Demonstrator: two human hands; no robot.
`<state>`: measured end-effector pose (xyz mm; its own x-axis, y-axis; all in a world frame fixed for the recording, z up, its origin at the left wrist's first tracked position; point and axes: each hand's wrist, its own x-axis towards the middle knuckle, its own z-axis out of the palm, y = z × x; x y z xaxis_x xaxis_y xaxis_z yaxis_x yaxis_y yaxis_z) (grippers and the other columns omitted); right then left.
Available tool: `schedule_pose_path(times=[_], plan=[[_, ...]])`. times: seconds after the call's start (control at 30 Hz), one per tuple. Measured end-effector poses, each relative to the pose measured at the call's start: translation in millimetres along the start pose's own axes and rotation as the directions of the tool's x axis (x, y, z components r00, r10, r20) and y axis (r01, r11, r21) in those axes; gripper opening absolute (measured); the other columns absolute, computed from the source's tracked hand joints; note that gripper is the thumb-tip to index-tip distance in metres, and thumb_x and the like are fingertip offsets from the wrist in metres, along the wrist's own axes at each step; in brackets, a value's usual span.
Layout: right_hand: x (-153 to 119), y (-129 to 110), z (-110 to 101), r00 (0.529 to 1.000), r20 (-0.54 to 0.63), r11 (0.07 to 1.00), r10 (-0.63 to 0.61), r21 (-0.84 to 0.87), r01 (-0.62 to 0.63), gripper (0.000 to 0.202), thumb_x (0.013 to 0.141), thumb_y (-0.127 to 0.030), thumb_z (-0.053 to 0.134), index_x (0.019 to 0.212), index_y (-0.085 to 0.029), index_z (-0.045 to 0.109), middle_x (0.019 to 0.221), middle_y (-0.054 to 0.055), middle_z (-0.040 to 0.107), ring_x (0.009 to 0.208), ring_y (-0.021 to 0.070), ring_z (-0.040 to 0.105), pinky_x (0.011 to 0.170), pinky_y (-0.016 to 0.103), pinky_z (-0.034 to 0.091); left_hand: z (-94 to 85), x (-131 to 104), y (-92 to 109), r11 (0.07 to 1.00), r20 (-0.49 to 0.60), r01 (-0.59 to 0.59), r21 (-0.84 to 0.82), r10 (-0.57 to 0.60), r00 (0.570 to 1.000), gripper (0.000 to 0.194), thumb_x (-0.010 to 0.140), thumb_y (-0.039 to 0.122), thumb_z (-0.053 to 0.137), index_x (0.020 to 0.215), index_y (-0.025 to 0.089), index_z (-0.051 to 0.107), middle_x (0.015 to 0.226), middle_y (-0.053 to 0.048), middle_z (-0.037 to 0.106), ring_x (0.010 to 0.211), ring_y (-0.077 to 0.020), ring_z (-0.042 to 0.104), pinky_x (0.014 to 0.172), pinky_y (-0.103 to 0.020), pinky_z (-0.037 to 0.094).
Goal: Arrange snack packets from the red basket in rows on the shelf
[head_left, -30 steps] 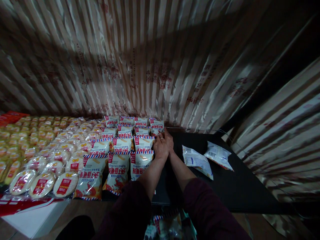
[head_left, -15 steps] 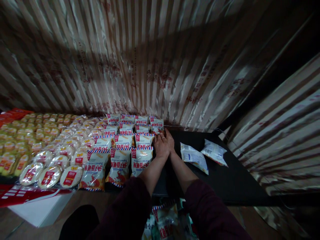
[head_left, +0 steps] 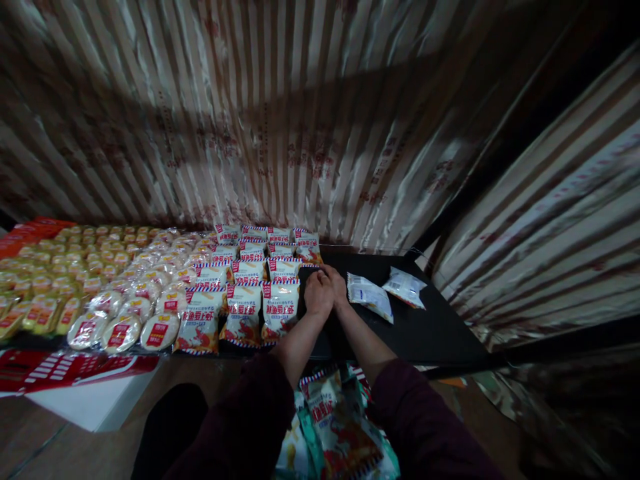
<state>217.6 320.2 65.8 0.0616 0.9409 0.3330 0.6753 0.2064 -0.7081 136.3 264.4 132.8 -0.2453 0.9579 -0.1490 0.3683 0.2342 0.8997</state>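
My left hand (head_left: 318, 294) and my right hand (head_left: 337, 287) are pressed together over the table, fingers bent and closed. A striped edge of a snack bag (head_left: 311, 265) shows just beyond the left fingers; the rest of that bag is hidden beneath the hands. Left of them, several white-and-orange snack bags (head_left: 281, 311) lean in overlapping rows, red lettering facing me. Behind the fingertips leans the rightmost back-row bag (head_left: 307, 247). To the right, two bags lie back side up: a nearer bag (head_left: 371, 297) and a farther bag (head_left: 405, 287).
Wrapped round crackers (head_left: 161, 328) and small yellow packs (head_left: 41, 313) fill the left of the black table (head_left: 425, 337). More snack bags (head_left: 340, 427) are below the front edge, between my arms. A striped curtain (head_left: 280, 133) hangs behind; a white box (head_left: 95, 397) is underneath at left.
My hands have drawn back slightly toward me, staying together, and the striped bag edge now shows beyond them. The camera view has shifted, so more of the bags below the table edge is visible.
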Motion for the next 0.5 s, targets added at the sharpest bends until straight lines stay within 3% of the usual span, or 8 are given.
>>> schedule_pose_path(times=[0.27, 0.5], plan=[[-49.7, -9.7, -12.7, 0.999, 0.046, 1.000, -0.002, -0.007, 0.002, 0.032, 0.076, -0.014, 0.047, 0.098, -0.019, 0.070, 0.102, 0.008, 0.071, 0.096, 0.0217, 0.066, 0.091, 0.038, 0.052, -11.3, -39.9, -20.1, 0.999, 0.110, 0.045, 0.000, -0.045, 0.993, 0.034, 0.093, 0.029, 0.037, 0.112, 0.017, 0.062, 0.113, -0.013, 0.069, 0.107, -0.0235, 0.063, 0.093, -0.032, 0.045], [-102.6, -33.4, -33.8, 0.998, 0.056, 1.000, -0.018, -0.012, 0.019, 0.034, 0.075, -0.011, 0.047, 0.098, -0.017, 0.071, 0.114, 0.012, 0.068, 0.108, 0.0238, 0.062, 0.099, 0.041, 0.047, -29.0, -80.6, -48.6, 0.995, 0.190, -0.081, -0.059, 0.091, 0.978, 0.033, 0.092, 0.028, 0.037, 0.114, 0.020, 0.061, 0.116, -0.006, 0.068, 0.107, -0.0175, 0.062, 0.095, -0.027, 0.044]])
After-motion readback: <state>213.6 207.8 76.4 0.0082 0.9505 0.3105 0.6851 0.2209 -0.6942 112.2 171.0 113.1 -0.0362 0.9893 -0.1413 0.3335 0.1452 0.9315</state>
